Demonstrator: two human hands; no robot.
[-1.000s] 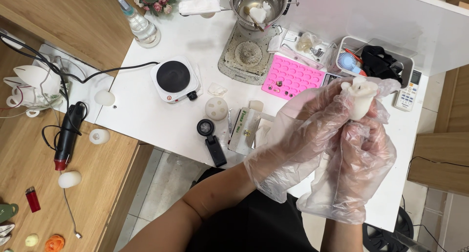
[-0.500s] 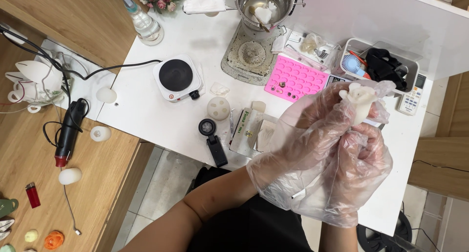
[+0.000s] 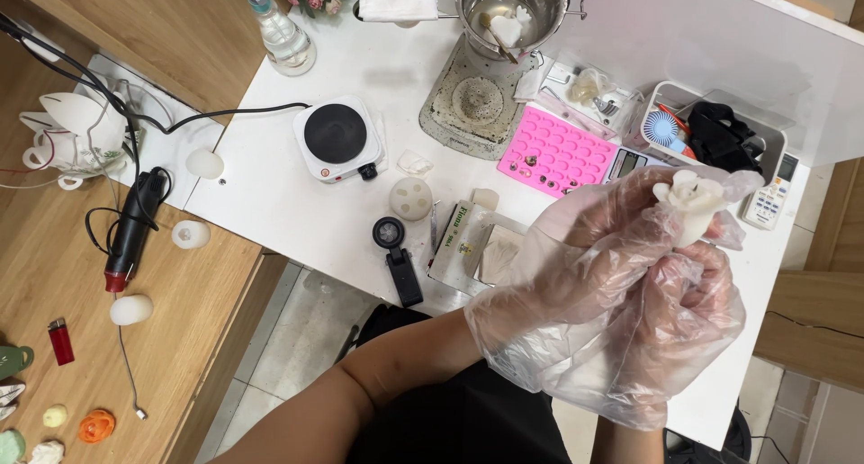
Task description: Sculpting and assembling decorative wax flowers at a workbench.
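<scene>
Working left to right from where I watch, my left hand [image 3: 594, 248] in its loose clear plastic glove comes in first, fingers curled up and closed around the side of the small white rose-shaped wax piece [image 3: 691, 203], with the thumb and fingertips pressing at the petals. Just to the right and a little lower, my right hand [image 3: 688, 324], gloved the same way, is closed around the base of that same rose, holding it from underneath; both hands touch it and each other, and the flower sits upright above the right edge of the white table [image 3: 297, 194], clear of the surface. I judge this as the shaping or inspecting stage: the piece is out of any mould and is being handled in the air. The next move, as I read it, calls for gentle pressure only, since thin petals of this kind would likely chip or bend, and the slack glove film could snag on them. Away to the left of the grip lie the pink silicone mould tray with small round cells [image 3: 562, 151], the white single-ring electric hotplate [image 3: 337, 138] and, above them, the steel melting pot [image 3: 511, 9]. Just beyond the grip sits the white storage bin [image 3: 711, 122].
</scene>
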